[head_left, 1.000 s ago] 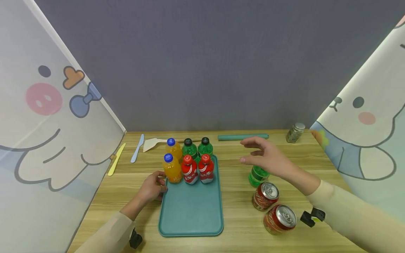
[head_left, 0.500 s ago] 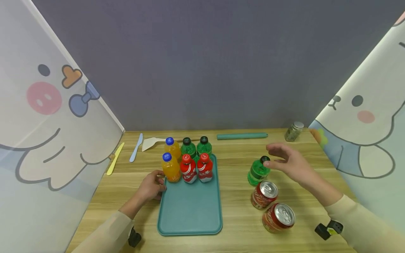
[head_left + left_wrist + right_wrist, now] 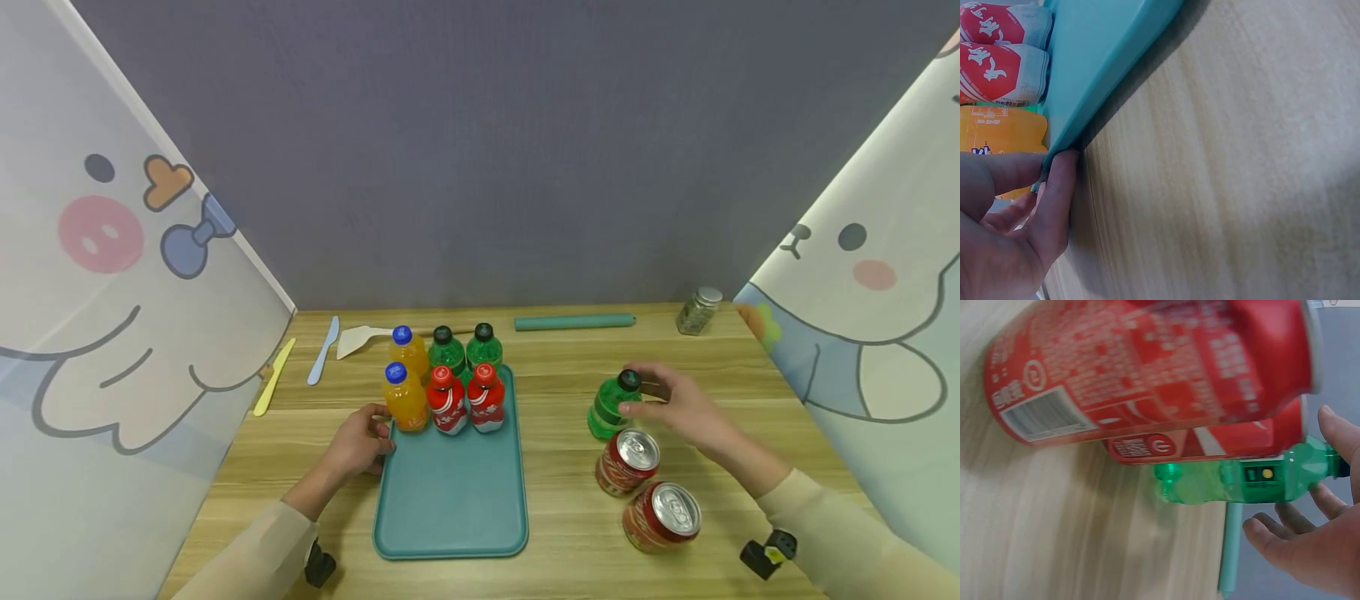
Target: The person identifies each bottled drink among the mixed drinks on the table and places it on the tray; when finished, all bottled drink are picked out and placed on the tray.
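Note:
My left hand [image 3: 362, 442] pinches the left rim of a teal tray [image 3: 450, 517], thumb and fingers on either side of the edge in the left wrist view. On the tray's far half stand two orange-drink bottles [image 3: 406, 402] with blue caps, two green bottles [image 3: 447, 355] with black caps and two red-labelled bottles [image 3: 447, 404]. To the right of the tray, my right hand [image 3: 678, 408] is at a lone green soda bottle [image 3: 611, 408], thumb and spread fingers around its upper part. Whether they touch it is hard to tell. Two red soda cans [image 3: 628, 462] stand nearer me.
Along the back lie a teal rod [image 3: 574, 322], a white spatula [image 3: 358, 340] and a blue plastic knife [image 3: 324, 350]. A yellow knife [image 3: 274, 377] lies by the left wall. At the back right stands a small jar [image 3: 699, 311]. Walls enclose the table on three sides.
My right hand has moved right, then down beside the lone green bottle, its fingers now around the bottle's upper part. The left hand and the tray stay in place.

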The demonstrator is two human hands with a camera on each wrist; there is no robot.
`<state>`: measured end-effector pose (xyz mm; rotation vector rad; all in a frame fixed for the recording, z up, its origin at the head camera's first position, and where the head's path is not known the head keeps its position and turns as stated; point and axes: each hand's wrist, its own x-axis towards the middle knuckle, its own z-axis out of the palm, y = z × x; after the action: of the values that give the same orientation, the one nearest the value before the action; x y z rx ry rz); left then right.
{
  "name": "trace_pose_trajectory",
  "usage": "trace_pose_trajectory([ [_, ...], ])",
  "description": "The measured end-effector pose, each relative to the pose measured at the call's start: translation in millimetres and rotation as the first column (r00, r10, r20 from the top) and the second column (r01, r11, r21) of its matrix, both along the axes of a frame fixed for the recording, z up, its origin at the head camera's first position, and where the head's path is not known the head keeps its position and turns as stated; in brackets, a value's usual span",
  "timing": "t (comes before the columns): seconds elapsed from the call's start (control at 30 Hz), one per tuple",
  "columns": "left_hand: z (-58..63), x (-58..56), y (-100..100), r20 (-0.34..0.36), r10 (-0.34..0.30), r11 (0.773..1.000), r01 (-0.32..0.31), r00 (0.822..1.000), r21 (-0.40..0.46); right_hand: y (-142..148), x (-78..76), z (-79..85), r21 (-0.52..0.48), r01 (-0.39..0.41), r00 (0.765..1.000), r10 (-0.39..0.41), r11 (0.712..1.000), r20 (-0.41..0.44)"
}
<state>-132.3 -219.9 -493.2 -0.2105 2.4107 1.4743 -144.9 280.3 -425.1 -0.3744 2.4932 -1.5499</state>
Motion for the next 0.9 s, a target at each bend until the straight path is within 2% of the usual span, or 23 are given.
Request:
trace_pose_trajectory([
  [0.37,-2.4,0.3,-1,0.007,0.015,1.000,-0.015,1.000,0.009,-3,-0.9,-8.6,0.025,0.034,0.999,-0.034,0.999,0.007],
  [0.6,-4.0,0.9,-1,0.004,0.019,1.000,-0.019,1.000,0.020,-4,-2.5,-13.2,0.013,0.068,0.998,-0.068,0.998,-0.004],
  [0.9,-5.5,-0.4,-1,0.004,0.025,1.000,-0.025,1.000,0.013,-4,-1.4,-13.7,-0.026,0.064,0.998,-0.064,0.998,-0.018],
])
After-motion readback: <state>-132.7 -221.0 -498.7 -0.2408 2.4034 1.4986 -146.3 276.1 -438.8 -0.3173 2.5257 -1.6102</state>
